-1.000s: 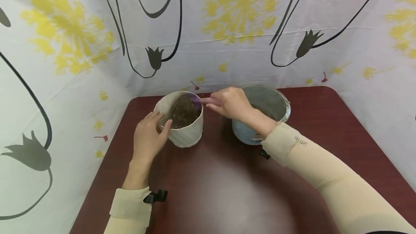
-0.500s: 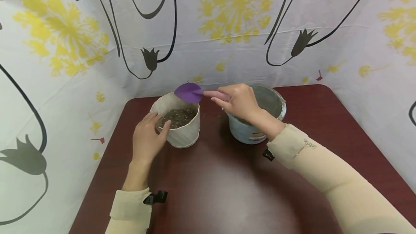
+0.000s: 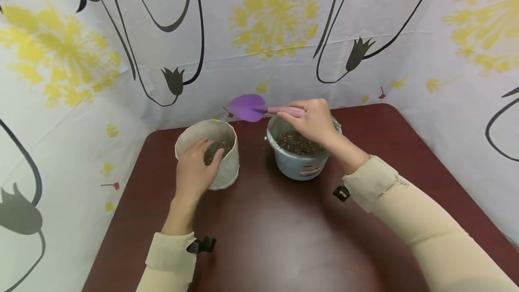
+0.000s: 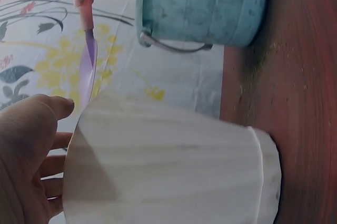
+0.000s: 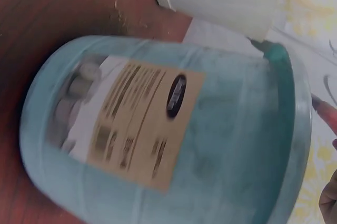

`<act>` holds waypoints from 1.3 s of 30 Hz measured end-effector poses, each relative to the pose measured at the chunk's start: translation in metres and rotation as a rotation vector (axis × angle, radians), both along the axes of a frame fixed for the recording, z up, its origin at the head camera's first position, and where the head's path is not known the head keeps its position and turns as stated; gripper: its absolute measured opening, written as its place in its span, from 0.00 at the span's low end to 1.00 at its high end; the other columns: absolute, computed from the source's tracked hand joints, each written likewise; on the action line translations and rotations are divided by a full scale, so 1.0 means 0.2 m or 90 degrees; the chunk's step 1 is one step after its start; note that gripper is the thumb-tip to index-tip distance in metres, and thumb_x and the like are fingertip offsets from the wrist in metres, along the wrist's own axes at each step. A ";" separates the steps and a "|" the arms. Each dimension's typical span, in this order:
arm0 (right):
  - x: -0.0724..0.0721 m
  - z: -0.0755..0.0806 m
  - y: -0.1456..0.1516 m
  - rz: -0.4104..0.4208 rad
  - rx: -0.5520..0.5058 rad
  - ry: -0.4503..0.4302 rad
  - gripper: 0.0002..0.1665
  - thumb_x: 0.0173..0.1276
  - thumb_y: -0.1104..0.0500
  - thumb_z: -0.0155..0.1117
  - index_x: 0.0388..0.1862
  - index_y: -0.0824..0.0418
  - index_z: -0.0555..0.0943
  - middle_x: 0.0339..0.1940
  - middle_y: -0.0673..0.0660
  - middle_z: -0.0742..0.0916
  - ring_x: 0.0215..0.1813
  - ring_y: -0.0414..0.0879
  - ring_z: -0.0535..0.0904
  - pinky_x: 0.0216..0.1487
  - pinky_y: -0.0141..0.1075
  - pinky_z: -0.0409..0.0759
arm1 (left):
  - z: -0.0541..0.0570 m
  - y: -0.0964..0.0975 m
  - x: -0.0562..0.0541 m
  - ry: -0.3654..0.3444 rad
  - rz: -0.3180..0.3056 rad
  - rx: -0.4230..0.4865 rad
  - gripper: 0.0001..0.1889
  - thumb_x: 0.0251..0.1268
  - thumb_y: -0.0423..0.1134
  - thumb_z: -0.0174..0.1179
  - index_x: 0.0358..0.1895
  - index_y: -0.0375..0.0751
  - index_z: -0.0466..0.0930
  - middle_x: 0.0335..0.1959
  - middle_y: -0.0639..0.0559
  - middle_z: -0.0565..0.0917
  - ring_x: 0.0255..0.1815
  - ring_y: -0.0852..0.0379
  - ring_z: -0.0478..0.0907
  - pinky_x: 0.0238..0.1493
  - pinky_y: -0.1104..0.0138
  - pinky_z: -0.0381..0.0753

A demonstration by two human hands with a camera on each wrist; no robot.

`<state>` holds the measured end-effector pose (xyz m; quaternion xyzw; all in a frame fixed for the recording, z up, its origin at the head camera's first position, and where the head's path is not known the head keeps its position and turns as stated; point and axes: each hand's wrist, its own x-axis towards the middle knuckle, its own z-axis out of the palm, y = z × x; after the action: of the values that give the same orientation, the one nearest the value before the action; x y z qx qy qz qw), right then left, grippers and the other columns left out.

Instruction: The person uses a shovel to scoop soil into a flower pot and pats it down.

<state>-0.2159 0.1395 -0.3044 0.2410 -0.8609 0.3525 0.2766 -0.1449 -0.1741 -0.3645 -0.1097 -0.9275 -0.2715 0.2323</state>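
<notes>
My right hand (image 3: 315, 120) grips the pink handle of a small trowel (image 3: 246, 107) with a purple leaf-shaped blade. The trowel is held nearly level above the table, its blade pointing left and bare of soil. Just below and behind that hand stands a blue-green bucket (image 3: 302, 166) with dark soil inside. My left hand (image 3: 196, 168) is at the near left rim of a white pot (image 3: 229, 168), fingers loosely bent over its mouth. Soil (image 3: 216, 148) lies in the pot, partly hidden by the hand. In the left wrist view, the fingers (image 4: 52, 166) pass behind the pot's rim.
Both containers stand near the back edge of a dark red table (image 3: 267, 224), with a gap between them. Soil crumbs (image 4: 253, 71) are scattered there. A patterned cloth (image 3: 251, 71) hangs close behind and along both sides. A wire handle (image 4: 174, 47) hangs on the bucket.
The trowel has emptied its soil into the white pot, risen out of it and moved right toward the bucket. My left hand stays at the pot, now farther over its mouth.
</notes>
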 end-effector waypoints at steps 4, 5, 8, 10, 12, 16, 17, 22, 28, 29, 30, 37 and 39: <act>0.00 0.00 0.05 -0.019 -0.004 -0.011 0.14 0.59 0.50 0.79 0.34 0.59 0.93 0.31 0.55 0.92 0.35 0.51 0.89 0.36 0.44 0.83 | 0.00 0.03 -0.03 0.007 -0.025 0.012 0.23 0.68 0.49 0.64 0.54 0.32 0.85 0.60 0.38 0.83 0.67 0.39 0.74 0.71 0.47 0.66; 0.00 0.01 0.06 -0.024 -0.007 -0.014 0.14 0.60 0.50 0.79 0.34 0.59 0.93 0.31 0.55 0.92 0.35 0.50 0.89 0.36 0.44 0.82 | 0.00 0.04 -0.04 0.012 -0.031 0.013 0.23 0.68 0.49 0.64 0.54 0.32 0.85 0.59 0.38 0.83 0.67 0.38 0.74 0.71 0.47 0.66; 0.00 0.01 0.10 -0.039 -0.007 -0.026 0.13 0.60 0.50 0.79 0.35 0.59 0.93 0.32 0.55 0.92 0.36 0.51 0.89 0.36 0.44 0.82 | 0.01 0.07 -0.06 0.023 -0.051 0.011 0.22 0.69 0.47 0.64 0.54 0.32 0.85 0.59 0.38 0.83 0.66 0.38 0.75 0.71 0.48 0.67; 0.00 0.01 0.13 -0.052 -0.002 -0.043 0.13 0.59 0.50 0.79 0.35 0.59 0.93 0.31 0.55 0.92 0.36 0.51 0.90 0.37 0.45 0.83 | 0.01 0.10 -0.07 0.023 -0.061 0.006 0.21 0.69 0.48 0.63 0.54 0.33 0.85 0.60 0.39 0.83 0.66 0.39 0.75 0.71 0.49 0.67; 0.00 0.02 0.16 -0.065 0.009 -0.069 0.14 0.60 0.49 0.79 0.35 0.59 0.93 0.31 0.55 0.92 0.37 0.52 0.89 0.38 0.46 0.83 | 0.01 0.12 -0.08 0.024 -0.071 0.002 0.21 0.70 0.48 0.63 0.55 0.33 0.85 0.60 0.40 0.83 0.66 0.40 0.75 0.70 0.49 0.68; 0.01 0.04 0.24 -0.088 0.033 -0.136 0.16 0.60 0.46 0.78 0.35 0.57 0.93 0.30 0.54 0.92 0.37 0.52 0.89 0.39 0.47 0.82 | 0.01 0.17 -0.09 0.031 -0.093 -0.007 0.21 0.71 0.48 0.62 0.55 0.34 0.85 0.61 0.41 0.82 0.66 0.41 0.75 0.70 0.50 0.68; 0.01 0.04 0.25 -0.092 0.038 -0.156 0.15 0.60 0.44 0.77 0.35 0.54 0.94 0.29 0.52 0.92 0.36 0.51 0.89 0.38 0.45 0.82 | 0.02 0.19 -0.10 0.034 -0.100 -0.008 0.21 0.71 0.47 0.62 0.55 0.33 0.85 0.61 0.41 0.83 0.66 0.41 0.75 0.70 0.50 0.69; 0.01 0.08 0.33 -0.115 0.060 -0.234 0.14 0.58 0.41 0.77 0.29 0.49 0.94 0.21 0.47 0.89 0.23 0.41 0.78 0.23 0.36 0.72 | 0.03 0.27 -0.13 0.024 -0.133 -0.022 0.20 0.72 0.46 0.62 0.56 0.34 0.85 0.62 0.41 0.82 0.67 0.43 0.75 0.71 0.52 0.68; 0.01 0.05 0.31 -0.117 0.149 -0.296 0.11 0.57 0.41 0.77 0.22 0.43 0.92 0.10 0.46 0.80 0.19 0.40 0.62 0.18 0.37 0.62 | 0.00 0.37 -0.16 -0.033 -0.152 -0.038 0.24 0.74 0.50 0.59 0.59 0.33 0.83 0.65 0.41 0.79 0.67 0.43 0.76 0.69 0.52 0.72; 0.01 0.04 0.30 -0.111 0.166 -0.301 0.14 0.57 0.40 0.77 0.19 0.44 0.91 0.09 0.46 0.77 0.19 0.40 0.61 0.18 0.36 0.61 | -0.01 0.38 -0.17 -0.046 -0.153 -0.039 0.24 0.74 0.50 0.59 0.60 0.33 0.83 0.66 0.41 0.79 0.66 0.42 0.76 0.68 0.51 0.73; 0.01 0.03 0.29 -0.107 0.179 -0.305 0.16 0.57 0.39 0.77 0.17 0.45 0.90 0.09 0.45 0.75 0.19 0.41 0.62 0.18 0.37 0.62 | -0.01 0.39 -0.17 -0.056 -0.156 -0.038 0.25 0.74 0.51 0.59 0.60 0.33 0.83 0.66 0.41 0.79 0.66 0.42 0.77 0.66 0.51 0.74; 0.00 0.01 0.14 -0.105 0.256 -0.307 0.15 0.57 0.40 0.75 0.21 0.48 0.91 0.22 0.48 0.87 0.27 0.48 0.81 0.25 0.45 0.77 | -0.03 0.41 -0.17 -0.070 -0.167 -0.023 0.24 0.73 0.50 0.61 0.59 0.32 0.83 0.66 0.39 0.78 0.63 0.39 0.78 0.64 0.51 0.77; 0.01 0.01 0.09 -0.114 0.284 -0.300 0.14 0.58 0.42 0.74 0.23 0.49 0.91 0.26 0.50 0.89 0.30 0.52 0.84 0.29 0.48 0.81 | -0.03 0.40 -0.16 -0.064 -0.167 -0.018 0.24 0.73 0.50 0.61 0.59 0.31 0.83 0.65 0.38 0.78 0.63 0.39 0.78 0.64 0.51 0.77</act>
<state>-0.2136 0.1571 -0.3023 0.1308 -0.9749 0.1756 0.0398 -0.1778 -0.0931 -0.3714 -0.2194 -0.9194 -0.2915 0.1469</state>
